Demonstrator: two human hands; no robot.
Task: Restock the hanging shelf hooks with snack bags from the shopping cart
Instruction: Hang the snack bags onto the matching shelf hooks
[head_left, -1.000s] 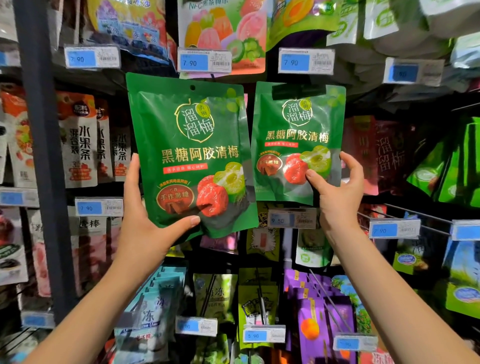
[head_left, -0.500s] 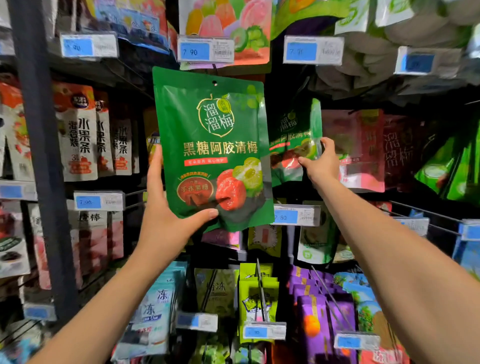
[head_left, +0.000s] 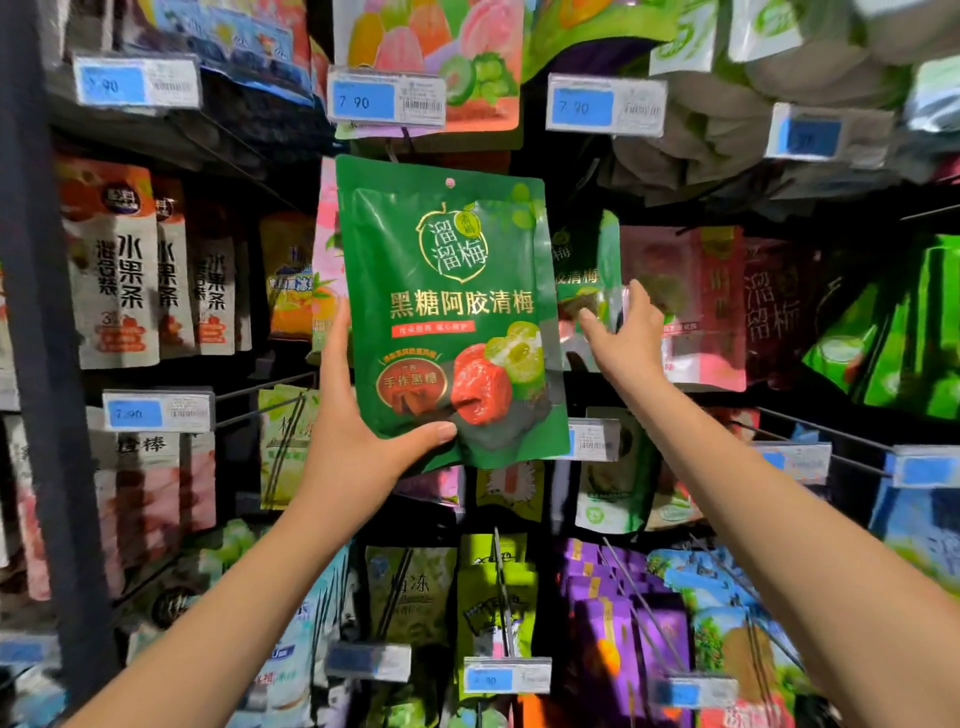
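- the left hand grips a glossy green plastic snack bag with gold lettering at its lower left corner: the thumb lies across the front near the bottom edge, and the fingers run up behind its left side.
- the bag is upright in front of the shelf, its top just under a blue-and-white price tag.
- the right hand is at the lower edge of a second green snack bag hanging behind, thumb and fingers spread apart; whether they grip it cannot be told.
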